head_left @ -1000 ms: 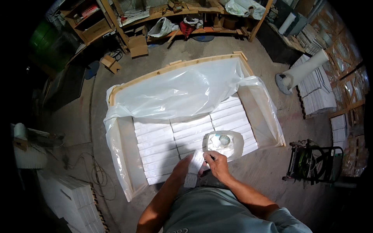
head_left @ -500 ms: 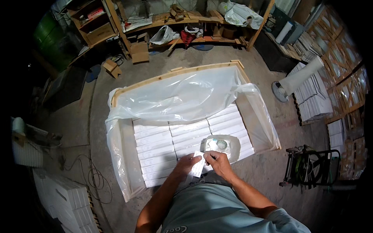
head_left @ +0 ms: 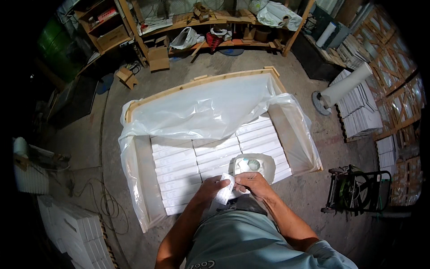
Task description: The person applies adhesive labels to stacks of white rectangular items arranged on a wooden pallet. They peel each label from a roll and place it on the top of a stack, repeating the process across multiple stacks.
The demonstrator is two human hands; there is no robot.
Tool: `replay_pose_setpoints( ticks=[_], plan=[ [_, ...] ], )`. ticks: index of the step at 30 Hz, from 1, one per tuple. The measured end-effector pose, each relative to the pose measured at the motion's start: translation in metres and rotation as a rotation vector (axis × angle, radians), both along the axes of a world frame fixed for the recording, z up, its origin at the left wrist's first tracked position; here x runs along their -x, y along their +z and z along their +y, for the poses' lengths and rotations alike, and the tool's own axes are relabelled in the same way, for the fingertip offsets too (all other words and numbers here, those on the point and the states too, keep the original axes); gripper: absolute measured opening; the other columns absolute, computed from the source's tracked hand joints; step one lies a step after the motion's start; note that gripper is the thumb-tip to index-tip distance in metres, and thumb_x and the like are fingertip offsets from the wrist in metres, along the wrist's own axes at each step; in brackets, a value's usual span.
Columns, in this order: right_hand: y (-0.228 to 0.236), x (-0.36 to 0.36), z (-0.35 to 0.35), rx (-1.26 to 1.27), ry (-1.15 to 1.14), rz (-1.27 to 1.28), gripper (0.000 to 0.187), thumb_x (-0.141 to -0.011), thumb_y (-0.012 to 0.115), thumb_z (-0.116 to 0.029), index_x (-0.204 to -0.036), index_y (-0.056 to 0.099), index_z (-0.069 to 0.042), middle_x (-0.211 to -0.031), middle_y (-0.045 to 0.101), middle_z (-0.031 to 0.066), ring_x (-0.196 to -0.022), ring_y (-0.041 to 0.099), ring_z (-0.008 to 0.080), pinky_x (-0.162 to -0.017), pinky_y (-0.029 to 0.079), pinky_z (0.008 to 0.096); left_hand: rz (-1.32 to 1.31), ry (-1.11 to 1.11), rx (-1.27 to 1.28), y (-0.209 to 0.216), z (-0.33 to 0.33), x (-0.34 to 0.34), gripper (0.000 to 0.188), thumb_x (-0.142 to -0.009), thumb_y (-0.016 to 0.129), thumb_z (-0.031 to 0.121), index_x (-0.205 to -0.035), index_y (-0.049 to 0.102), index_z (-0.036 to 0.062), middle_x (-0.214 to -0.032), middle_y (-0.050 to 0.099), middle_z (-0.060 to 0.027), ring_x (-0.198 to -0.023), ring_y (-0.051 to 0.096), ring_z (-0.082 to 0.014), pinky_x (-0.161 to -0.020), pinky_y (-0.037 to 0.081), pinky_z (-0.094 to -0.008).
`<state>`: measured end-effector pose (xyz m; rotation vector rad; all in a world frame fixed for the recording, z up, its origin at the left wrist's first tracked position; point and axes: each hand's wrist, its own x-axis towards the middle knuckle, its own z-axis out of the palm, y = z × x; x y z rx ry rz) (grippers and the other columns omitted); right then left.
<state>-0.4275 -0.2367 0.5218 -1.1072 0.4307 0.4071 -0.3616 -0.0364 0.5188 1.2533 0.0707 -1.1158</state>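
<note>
In front of my waist my left hand point(head_left: 209, 187) grips a white printed label sheet point(head_left: 225, 190), its thumb lying on top. My right hand point(head_left: 251, 181) is close beside the sheet's upper right corner, thumb and fingers pinched together; whether it grips the sheet or some small piece is too small to tell. Just beyond the right hand is an open, pale container point(head_left: 270, 162) with a round, greenish-white item point(head_left: 253, 164) in it. Beneath lie rows of white boxes point(head_left: 177, 174) inside a large wooden crate point(head_left: 206, 80) lined with clear plastic film point(head_left: 188, 117).
A shelf bench point(head_left: 188, 19) with cardboard and bags stands at the back. To the right are a roll of film point(head_left: 347, 84), stacked white boxes point(head_left: 360, 112) and a black hand cart point(head_left: 356, 190). Cable point(head_left: 107, 201) lies on the left floor, near more stacked boxes point(head_left: 78, 228).
The label sheet has tilted and shifted slightly left in my left hand. My right hand has turned a little, its fingers now curled beside the sheet's corner. The whole view has shifted slightly.
</note>
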Motion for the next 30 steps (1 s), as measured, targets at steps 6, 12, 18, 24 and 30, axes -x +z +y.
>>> replay_pose_setpoints(
  ticks=[6, 12, 18, 24, 30],
  plan=[
    [-0.001, -0.003, 0.003, 0.166, 0.038, -0.019, 0.022, -0.088, 0.067, -0.016, -0.095, 0.069, 0.004, -0.076, 0.066, 0.0059, -0.067, 0.058, 0.0107, -0.06, 0.043, 0.0236, -0.105, -0.032, -0.059, -0.007, 0.001, 0.0, 0.042, -0.087, 0.065, 0.033, -0.108, 0.064, -0.0022, -0.087, 0.066, -0.0057, -0.068, 0.059, -0.011, -0.062, 0.047, -0.0279],
    [-0.001, 0.0, 0.008, 0.459, 0.063, -0.133, 0.02, -0.086, 0.065, -0.017, -0.09, 0.069, 0.002, -0.072, 0.065, 0.0041, -0.065, 0.057, 0.0111, -0.063, 0.047, 0.0269, -0.25, -0.045, -0.113, -0.007, -0.007, 0.004, 0.035, -0.088, 0.063, 0.03, -0.102, 0.067, -0.0027, -0.08, 0.066, -0.0048, -0.069, 0.058, -0.0104, -0.062, 0.046, -0.0277],
    [-0.01, 0.005, 0.018, 1.024, 0.128, -0.338, 0.021, -0.079, 0.067, -0.019, -0.085, 0.067, 0.001, -0.063, 0.057, 0.0182, -0.052, 0.055, 0.0167, -0.053, 0.046, 0.0318, -0.487, -0.156, -0.252, -0.027, -0.012, 0.013, 0.027, -0.092, 0.058, 0.024, -0.099, 0.066, -0.0011, -0.076, 0.066, -0.0063, -0.068, 0.058, -0.0114, -0.062, 0.046, -0.031],
    [-0.024, 0.012, 0.023, 1.099, 0.059, -0.337, 0.021, -0.08, 0.066, -0.019, -0.078, 0.066, 0.002, -0.064, 0.059, 0.0213, -0.056, 0.06, 0.0309, -0.053, 0.046, 0.0403, -0.454, -0.148, -0.204, -0.034, -0.015, 0.015, 0.027, -0.092, 0.059, 0.025, -0.097, 0.066, -0.0007, -0.074, 0.065, -0.0089, -0.066, 0.057, -0.0124, -0.061, 0.045, -0.0313],
    [-0.011, 0.014, 0.025, 0.871, -0.078, -0.273, 0.022, -0.085, 0.066, -0.02, -0.088, 0.066, 0.002, -0.075, 0.063, 0.0207, -0.064, 0.062, 0.0291, -0.062, 0.048, 0.0372, -0.373, -0.066, -0.25, -0.043, -0.011, 0.013, 0.029, -0.091, 0.059, 0.026, -0.097, 0.066, -0.0014, -0.075, 0.065, -0.0086, -0.066, 0.056, -0.0124, -0.062, 0.045, -0.0308]
  ],
)
